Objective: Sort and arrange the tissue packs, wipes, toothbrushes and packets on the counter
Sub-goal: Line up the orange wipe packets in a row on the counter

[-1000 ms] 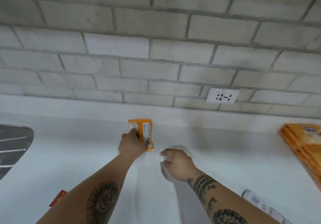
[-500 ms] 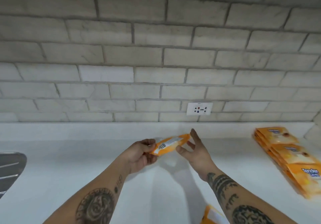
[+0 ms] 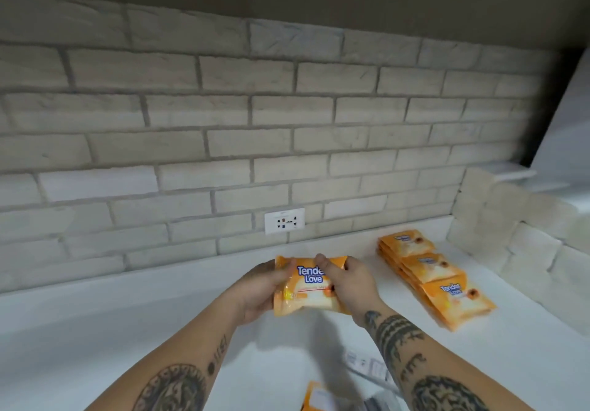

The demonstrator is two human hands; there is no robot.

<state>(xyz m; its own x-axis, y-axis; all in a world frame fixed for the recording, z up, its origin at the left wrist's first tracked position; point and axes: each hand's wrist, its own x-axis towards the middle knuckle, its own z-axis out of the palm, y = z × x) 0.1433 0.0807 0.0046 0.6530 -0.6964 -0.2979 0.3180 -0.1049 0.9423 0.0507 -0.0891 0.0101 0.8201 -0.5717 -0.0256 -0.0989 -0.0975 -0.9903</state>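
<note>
One held pack [image 3: 308,286], three stacked packs [image 3: 431,273]

I read "Tender Love" on the orange pack [image 3: 308,286] in my hands, and again on the nearest pack of the row [image 3: 457,295] by the counter's right edge.

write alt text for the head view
Both hands, left hand and right hand, hold an orange Tender Love pack above a white counter; a row of matching packs lies to the right.
</note>
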